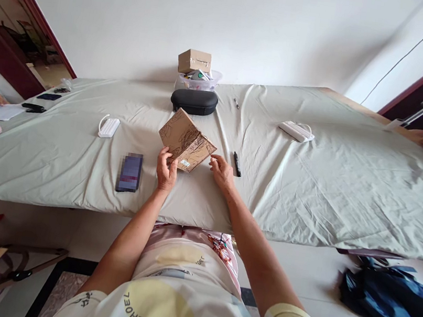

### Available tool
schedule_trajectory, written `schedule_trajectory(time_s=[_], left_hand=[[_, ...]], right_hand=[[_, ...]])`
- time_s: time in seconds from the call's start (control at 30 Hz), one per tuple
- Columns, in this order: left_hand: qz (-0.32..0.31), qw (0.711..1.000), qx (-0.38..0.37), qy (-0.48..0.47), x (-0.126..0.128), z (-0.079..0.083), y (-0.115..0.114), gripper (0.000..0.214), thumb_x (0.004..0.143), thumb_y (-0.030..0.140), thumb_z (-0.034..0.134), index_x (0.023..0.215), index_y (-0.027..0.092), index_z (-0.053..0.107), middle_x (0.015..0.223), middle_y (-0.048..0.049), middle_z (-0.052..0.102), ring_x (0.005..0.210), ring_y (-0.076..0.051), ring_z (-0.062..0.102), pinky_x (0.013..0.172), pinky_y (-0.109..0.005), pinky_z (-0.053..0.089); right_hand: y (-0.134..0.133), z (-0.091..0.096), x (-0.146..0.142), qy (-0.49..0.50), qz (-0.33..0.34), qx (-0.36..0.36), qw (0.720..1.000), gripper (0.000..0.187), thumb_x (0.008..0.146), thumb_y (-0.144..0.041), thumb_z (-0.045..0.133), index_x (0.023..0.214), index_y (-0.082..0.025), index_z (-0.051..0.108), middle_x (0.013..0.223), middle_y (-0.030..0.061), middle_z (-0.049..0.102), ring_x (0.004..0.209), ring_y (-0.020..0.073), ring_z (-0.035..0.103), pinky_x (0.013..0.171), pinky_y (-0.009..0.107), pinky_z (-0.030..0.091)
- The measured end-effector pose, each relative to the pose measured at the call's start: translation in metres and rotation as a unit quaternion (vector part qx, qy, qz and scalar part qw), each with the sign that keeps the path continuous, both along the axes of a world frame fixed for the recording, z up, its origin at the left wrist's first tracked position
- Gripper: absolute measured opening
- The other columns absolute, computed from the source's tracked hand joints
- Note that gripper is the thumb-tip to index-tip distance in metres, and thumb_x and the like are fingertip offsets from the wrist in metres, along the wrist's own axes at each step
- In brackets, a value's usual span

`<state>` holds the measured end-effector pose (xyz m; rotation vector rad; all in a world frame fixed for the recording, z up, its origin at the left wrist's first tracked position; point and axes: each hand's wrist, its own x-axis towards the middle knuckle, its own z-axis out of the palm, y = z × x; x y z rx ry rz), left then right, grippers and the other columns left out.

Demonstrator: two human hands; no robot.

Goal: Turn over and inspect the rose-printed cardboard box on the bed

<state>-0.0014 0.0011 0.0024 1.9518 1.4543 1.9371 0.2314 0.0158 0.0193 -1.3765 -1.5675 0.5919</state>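
Wide surface (309,194) under pale green sheet fills middle of frame. At centre we see cardboard (186,141), folded, propped tent-like, scribbled with lines. Our left hand (165,172): fingers closed on its lower left edge. Our right hand (222,173): fingers loosely curled, tips at its right corner; grip or mere touch, we cannot tell. Marker (237,163) just right of that hand. Phone (130,173) left of left hand. Black case (194,101) above cardboard in frame.

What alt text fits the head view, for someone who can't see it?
A left hand grips folded cardboard over a cloth-covered table, the right hand at its right corner. A phone lies left of the hands, a marker right, a black case behind.
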Motion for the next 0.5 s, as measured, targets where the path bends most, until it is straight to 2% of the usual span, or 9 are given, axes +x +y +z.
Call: schedule_trajectory(time_s=[0.1, 0.23, 0.37, 0.5], left_hand=[[-0.025, 0.999, -0.021, -0.005, 0.002, -0.003, 0.002, 0.046, 0.105, 0.062, 0.04, 0.114, 0.02, 0.057, 0.137, -0.0224, 0.064, 0.129, -0.027, 0.064, 0.082, -0.034, 0.061], [-0.043, 0.998, -0.041, 0.02, 0.003, -0.007, 0.006, 0.046, 0.105, 0.061, 0.041, 0.11, 0.02, 0.06, 0.128, -0.0196, 0.07, 0.123, -0.026, 0.067, 0.089, -0.037, 0.06], [-0.044, 0.996, -0.074, 0.015, 0.001, -0.01, 0.009, 0.042, 0.105, 0.056, 0.042, 0.117, 0.021, 0.061, 0.12, -0.0161, 0.074, 0.117, -0.026, 0.07, 0.1, -0.041, 0.057], [-0.041, 0.992, -0.121, -0.009, 0.0, -0.015, 0.011, 0.037, 0.104, 0.052, 0.044, 0.121, 0.022, 0.059, 0.109, -0.0112, 0.076, 0.099, -0.025, 0.074, 0.089, -0.039, 0.059]], right_hand=[[-0.001, -0.002, -0.005, 0.009, 0.045, 0.007, 0.999, 0.044, 0.1, -0.059, 0.05, 0.111, -0.022, 0.07, 0.094, 0.0057, 0.08, 0.074, 0.0198, 0.076, 0.079, 0.035, 0.059], [0.0, -0.006, -0.008, 0.002, 0.062, 0.019, 0.998, 0.036, 0.096, -0.056, 0.057, 0.11, -0.023, 0.065, 0.095, 0.0049, 0.08, 0.072, 0.0199, 0.075, 0.076, 0.037, 0.06], [0.002, -0.012, -0.008, 0.0, 0.07, 0.055, 0.996, 0.039, 0.089, -0.049, 0.066, 0.117, -0.023, 0.063, 0.097, 0.004, 0.076, 0.074, 0.0186, 0.071, 0.073, 0.036, 0.06], [0.002, -0.012, -0.009, -0.017, 0.065, 0.116, 0.991, 0.049, 0.089, -0.046, 0.069, 0.132, -0.026, 0.063, 0.108, 0.0057, 0.07, 0.085, 0.0186, 0.07, 0.07, 0.033, 0.06]])
